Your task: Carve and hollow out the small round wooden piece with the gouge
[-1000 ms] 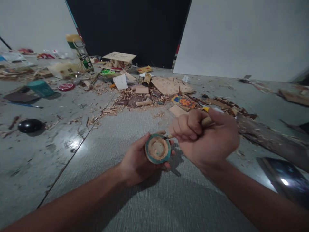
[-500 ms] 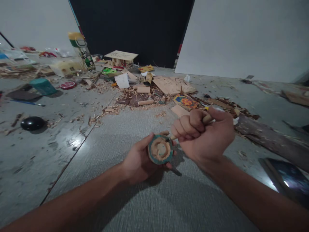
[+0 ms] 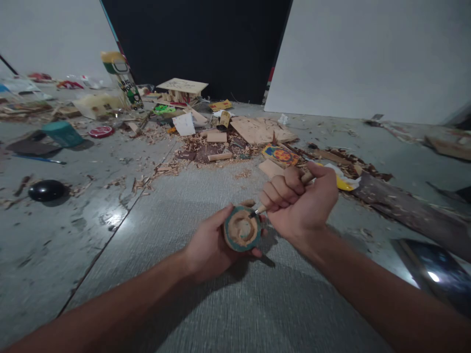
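Note:
My left hand [image 3: 208, 247] grips a small round wooden piece [image 3: 241, 229] with a teal rim and a hollowed pale centre, facing me. My right hand [image 3: 300, 203] is fisted around a wooden-handled carving tool [image 3: 262, 209], whose tip rests at the upper right edge of the hollow. Both hands hover low over the grey floor.
Wood shavings, offcuts and a flat board [image 3: 257, 130] lie ahead. A painted block [image 3: 281, 156] and a yellow wrapper [image 3: 344, 182] sit near my right hand. A dark plank [image 3: 408, 211] runs right. A black oval object [image 3: 46, 190] and a teal container [image 3: 62, 133] lie left.
My right hand has drawn in slightly toward the round piece, working the tool tip along the hollow's edge. The yellow wrapper behind it is now uncovered.

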Tool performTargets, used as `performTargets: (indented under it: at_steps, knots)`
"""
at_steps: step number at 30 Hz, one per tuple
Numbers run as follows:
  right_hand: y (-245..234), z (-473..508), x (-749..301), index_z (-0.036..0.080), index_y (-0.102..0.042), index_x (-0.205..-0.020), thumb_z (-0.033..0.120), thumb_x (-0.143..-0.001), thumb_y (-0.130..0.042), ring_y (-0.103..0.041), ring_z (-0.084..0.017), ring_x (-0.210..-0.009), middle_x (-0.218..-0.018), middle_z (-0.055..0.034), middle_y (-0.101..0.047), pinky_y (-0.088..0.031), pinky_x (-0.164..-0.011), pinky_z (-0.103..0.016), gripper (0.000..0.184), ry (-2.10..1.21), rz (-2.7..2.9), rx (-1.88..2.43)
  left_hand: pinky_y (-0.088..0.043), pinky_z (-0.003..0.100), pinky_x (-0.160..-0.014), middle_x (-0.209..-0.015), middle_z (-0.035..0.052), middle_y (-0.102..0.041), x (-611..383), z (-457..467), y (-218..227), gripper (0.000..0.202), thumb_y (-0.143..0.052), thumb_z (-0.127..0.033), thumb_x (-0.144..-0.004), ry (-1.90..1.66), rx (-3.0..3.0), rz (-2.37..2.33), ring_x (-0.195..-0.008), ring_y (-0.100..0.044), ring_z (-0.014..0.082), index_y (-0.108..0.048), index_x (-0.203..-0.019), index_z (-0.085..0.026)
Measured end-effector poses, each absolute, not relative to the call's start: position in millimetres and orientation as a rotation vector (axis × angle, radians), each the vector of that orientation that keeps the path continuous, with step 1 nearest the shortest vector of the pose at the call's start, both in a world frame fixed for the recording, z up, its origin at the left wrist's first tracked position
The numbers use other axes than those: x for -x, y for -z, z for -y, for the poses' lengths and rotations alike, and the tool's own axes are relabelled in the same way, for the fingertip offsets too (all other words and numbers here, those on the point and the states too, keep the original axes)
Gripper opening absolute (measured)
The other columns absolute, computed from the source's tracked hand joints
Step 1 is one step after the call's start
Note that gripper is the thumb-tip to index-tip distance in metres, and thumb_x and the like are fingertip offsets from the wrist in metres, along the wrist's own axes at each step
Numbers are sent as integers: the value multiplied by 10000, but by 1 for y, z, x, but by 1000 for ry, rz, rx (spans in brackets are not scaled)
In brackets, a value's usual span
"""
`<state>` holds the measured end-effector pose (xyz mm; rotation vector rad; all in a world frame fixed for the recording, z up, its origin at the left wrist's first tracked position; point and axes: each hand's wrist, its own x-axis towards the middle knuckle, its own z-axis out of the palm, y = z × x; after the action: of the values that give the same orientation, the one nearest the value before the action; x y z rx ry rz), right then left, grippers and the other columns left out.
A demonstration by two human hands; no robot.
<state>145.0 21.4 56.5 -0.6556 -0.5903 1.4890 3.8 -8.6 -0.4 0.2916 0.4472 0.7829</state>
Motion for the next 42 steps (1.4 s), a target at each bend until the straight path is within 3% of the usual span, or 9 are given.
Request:
performTargets:
  at_steps: [8,14,20,30,36,42]
  knots:
    - [-56,-24,-146,218,-104,-547,383,-726,-482,-58,-89,-392,-423,66,-77,-101,-370,-274,450,-1510,521,680,-562,373,-682,-1042,153,-695,-4,9,-1,485,-258,-378,-1022,-759,-357,-500,-882,-678,253,-635,-1196,-128]
    - [-47,-32,-150,217,-106,-536,415,-704,-484,-34,-89,-393,-420,72,-65,-115,-343,-261,458,-1528,532,673,-559,368,-720,-1125,167,-682,-5,10,-3,442,-334,-354,-1007,-763,-347,-482,-911,-674,250,-612,-1263,-126]
    - [-46,-33,-154,224,-127,-523,422,-722,-537,-60,-91,-385,-429,74,-73,-171,-343,-271,497,-1501,702,645,-561,352,-652,-1091,145,-698,-1,9,0,420,-340,-329,-996,-784,-324,-426,-904,-684,259,-605,-1265,-146]
    - [-60,-11,-142,215,-192,-482,500,-773,-579,-171,-99,-375,-412,54,-131,-195,-397,-303,562,-1379,958,562,-562,382,-758,-1058,143,-703,-1,8,6,380,-346,-358,-979,-817,-258,-331,-928,-693,258,-626,-1125,-147]
    - [-50,-23,-145,219,-147,-507,404,-730,-531,-88,-93,-379,-412,60,-96,-137,-361,-291,481,-1435,661,573,-569,378,-683,-1077,141,-701,-1,7,1,375,-339,-336,-990,-803,-228,-482,-918,-695,268,-607,-1181,-157]
    - [-48,-30,-147,220,-118,-548,351,-774,-461,-99,-92,-371,-430,70,-100,-168,-360,-261,431,-1496,376,669,-579,418,-681,-1083,133,-696,-1,8,2,395,-339,-331,-996,-812,-216,-496,-920,-683,268,-629,-1190,-146]
